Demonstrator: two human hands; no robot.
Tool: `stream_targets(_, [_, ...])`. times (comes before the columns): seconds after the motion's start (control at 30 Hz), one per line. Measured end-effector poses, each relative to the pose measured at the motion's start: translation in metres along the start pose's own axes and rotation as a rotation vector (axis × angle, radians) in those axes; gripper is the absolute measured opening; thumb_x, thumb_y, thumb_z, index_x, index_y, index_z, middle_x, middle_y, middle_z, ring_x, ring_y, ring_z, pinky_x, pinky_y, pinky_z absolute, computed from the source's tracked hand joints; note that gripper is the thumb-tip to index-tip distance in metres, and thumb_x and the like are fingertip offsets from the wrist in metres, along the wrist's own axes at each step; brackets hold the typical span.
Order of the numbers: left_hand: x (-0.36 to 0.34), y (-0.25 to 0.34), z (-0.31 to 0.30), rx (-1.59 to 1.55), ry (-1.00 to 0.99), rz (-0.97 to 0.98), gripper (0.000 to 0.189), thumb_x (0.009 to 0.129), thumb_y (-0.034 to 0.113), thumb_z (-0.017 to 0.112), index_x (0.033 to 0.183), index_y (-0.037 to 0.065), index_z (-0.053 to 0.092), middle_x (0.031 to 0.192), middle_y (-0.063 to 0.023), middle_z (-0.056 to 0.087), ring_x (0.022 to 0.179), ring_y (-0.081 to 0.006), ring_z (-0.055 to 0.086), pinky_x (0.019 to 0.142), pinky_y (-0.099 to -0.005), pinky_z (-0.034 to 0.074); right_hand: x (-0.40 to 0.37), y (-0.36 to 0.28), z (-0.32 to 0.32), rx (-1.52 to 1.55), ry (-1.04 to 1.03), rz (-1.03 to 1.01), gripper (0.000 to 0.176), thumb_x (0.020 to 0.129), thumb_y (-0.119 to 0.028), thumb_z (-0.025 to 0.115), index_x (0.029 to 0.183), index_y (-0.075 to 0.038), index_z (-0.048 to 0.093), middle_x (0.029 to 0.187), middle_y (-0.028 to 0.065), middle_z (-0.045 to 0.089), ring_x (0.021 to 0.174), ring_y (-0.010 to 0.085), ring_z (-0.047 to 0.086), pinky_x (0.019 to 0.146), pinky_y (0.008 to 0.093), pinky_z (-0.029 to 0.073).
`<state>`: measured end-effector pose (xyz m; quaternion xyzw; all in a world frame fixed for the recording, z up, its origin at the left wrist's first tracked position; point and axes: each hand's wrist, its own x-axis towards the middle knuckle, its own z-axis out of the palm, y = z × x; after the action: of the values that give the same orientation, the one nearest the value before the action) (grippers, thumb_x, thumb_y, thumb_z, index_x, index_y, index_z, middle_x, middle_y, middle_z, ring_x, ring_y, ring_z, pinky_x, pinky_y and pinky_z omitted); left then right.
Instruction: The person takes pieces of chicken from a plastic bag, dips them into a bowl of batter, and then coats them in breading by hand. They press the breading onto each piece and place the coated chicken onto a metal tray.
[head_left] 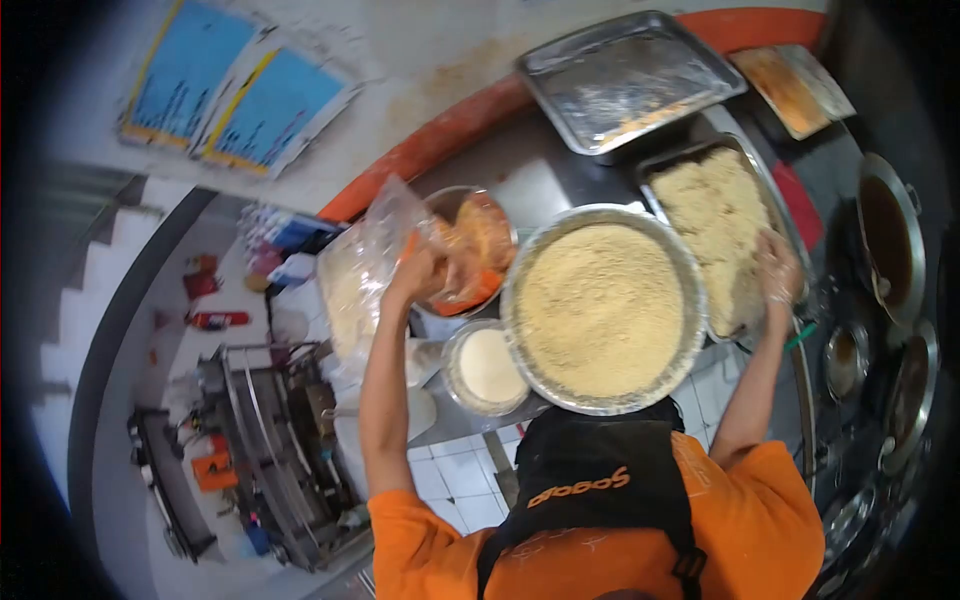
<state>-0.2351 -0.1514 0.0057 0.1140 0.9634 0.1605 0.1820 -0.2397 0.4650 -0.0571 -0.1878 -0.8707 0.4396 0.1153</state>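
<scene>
My left hand (418, 275) is over the left side of a metal bowl (512, 235) holding orange-coated pieces and a clear plastic bag (392, 222); what its fingers grip is too blurred to tell. My right hand (778, 268), dusted with flour, rests at the right edge of a rectangular tray (765, 180) filled with pale crumbs (712, 215), its fingers partly hidden. Between the hands stands a large round metal basin (695, 290) full of yellowish crumbs (605, 310). Left of the basin is a small round container (487, 368) of pale batter or powder.
An empty-looking metal tray (635, 80) lies at the back, beside a smaller tray (795, 90). Pans of dark liquid (890, 235) line the right side. A bag of pale crumbs (345, 290) is at the left. A dark rack (270, 430) stands lower left.
</scene>
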Motion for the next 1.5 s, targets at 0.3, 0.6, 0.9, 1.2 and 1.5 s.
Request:
stream_targets(0.3, [-0.071, 0.038, -0.058, -0.666, 0.462, -0.232, 0.019, 0.088, 0.003, 0.072, 0.106, -0.001, 0.067, 0.088, -0.0051, 0.070, 0.080, -0.0127, 0.067, 0.073, -0.0265, 0.054, -0.022, -0.054, 0.010, 0.346, -0.107, 0.000, 0.028, 0.098, -0.021, 0.064, 0.121, -0.005, 0.068, 0.113, 0.0066, 0.070, 0.091, 0.0155, 0.070, 0.068, 0.0254, 0.056])
stream_targets(0.6, [-0.093, 0.145, -0.010, -1.045, 0.788, 0.066, 0.029, 0.095, -0.002, 0.062, 0.123, 0.001, 0.058, 0.116, -0.0056, 0.064, 0.104, -0.0126, 0.062, 0.090, -0.0262, 0.052, -0.158, -0.242, 0.109, 0.930, -1.047, -0.066, 0.035, 0.094, -0.023, 0.070, 0.123, -0.004, 0.063, 0.107, 0.0127, 0.065, 0.086, 0.0123, 0.067, 0.066, 0.0267, 0.059])
stream_targets(0.9, [-0.134, 0.174, 0.068, -1.632, 0.816, -0.091, 0.030, 0.095, 0.002, 0.064, 0.122, 0.003, 0.052, 0.111, -0.0073, 0.061, 0.102, -0.0134, 0.062, 0.089, -0.0269, 0.052, -0.199, -0.241, 0.145, 0.625, -1.242, -0.287, 0.022, 0.094, -0.017, 0.069, 0.109, -0.001, 0.066, 0.085, 0.0074, 0.068, 0.071, 0.0117, 0.064, 0.062, 0.0263, 0.051])
stream_targets(1.2, [-0.148, 0.171, 0.124, -1.692, 1.044, -0.360, 0.029, 0.092, -0.002, 0.064, 0.120, -0.001, 0.056, 0.108, -0.0084, 0.063, 0.092, -0.0129, 0.063, 0.080, -0.0269, 0.054, -0.227, -0.234, 0.165, 0.619, -1.259, -0.390, 0.023, 0.092, -0.016, 0.071, 0.106, 0.001, 0.068, 0.090, 0.0076, 0.070, 0.077, 0.0117, 0.064, 0.070, 0.0287, 0.053])
stream_targets(1.5, [-0.154, 0.132, 0.167, -1.668, 0.756, -0.535, 0.032, 0.100, 0.000, 0.046, 0.131, -0.005, 0.054, 0.104, -0.0083, 0.066, 0.082, -0.0123, 0.062, 0.072, -0.0259, 0.052, -0.207, -0.236, 0.172, 0.631, -1.380, -0.095, 0.021, 0.096, -0.016, 0.067, 0.106, 0.004, 0.068, 0.089, 0.0054, 0.070, 0.075, 0.0084, 0.064, 0.065, 0.0242, 0.053])
